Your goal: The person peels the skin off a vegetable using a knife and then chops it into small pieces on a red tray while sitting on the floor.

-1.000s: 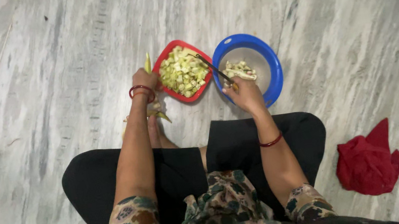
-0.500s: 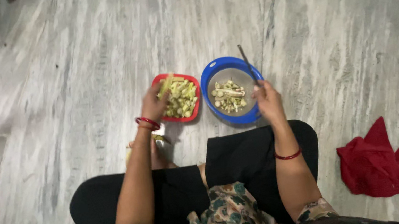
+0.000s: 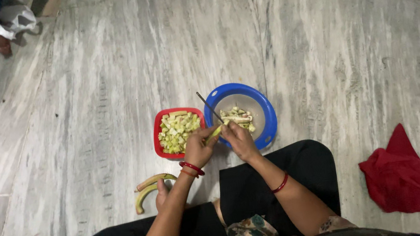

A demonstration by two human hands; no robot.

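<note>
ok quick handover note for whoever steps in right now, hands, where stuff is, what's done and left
Left hand: holds a pale green vegetable piece over the gap between the bowls.
Right hand: grips the knife, blade against that piece.
Red square bowl: filled with cut chunks.
Blue round bowl: some trimmings.
Left: two peel strips on the floor by the left knee, plus the piece in hand.

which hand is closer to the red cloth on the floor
Right. The right hand, holding a knife over the blue bowl, is closer to the red cloth. The left hand is farther, by the red container.
</note>
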